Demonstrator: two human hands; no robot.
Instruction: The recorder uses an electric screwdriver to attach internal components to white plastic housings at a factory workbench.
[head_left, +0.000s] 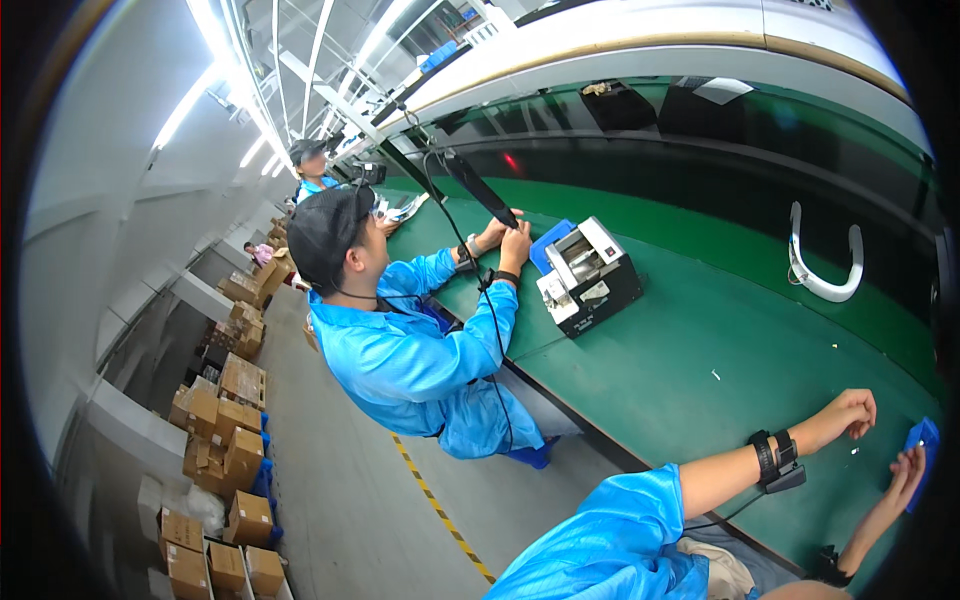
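Observation:
My left hand (843, 417) hovers over the green table with its fingers curled in. Whatever its fingers may hold is hidden. Black bands and a small dark box circle that wrist. At the far right, my right hand (900, 482) has its fingers against a blue plastic tray (922, 450), seemingly gripping its edge. Most of this tray is lost in the dark rim of the view. Small white scraps (854, 451) lie on the table between my two hands.
A white curved lamp-like piece (828, 285) stands beyond my left hand. Farther left sits a black-and-white machine (590, 275) beside a blue bin (548, 245). A co-worker in blue (400, 330) works there with both hands near a hanging dark tool (480, 190). Cardboard boxes (242, 460) line the floor.

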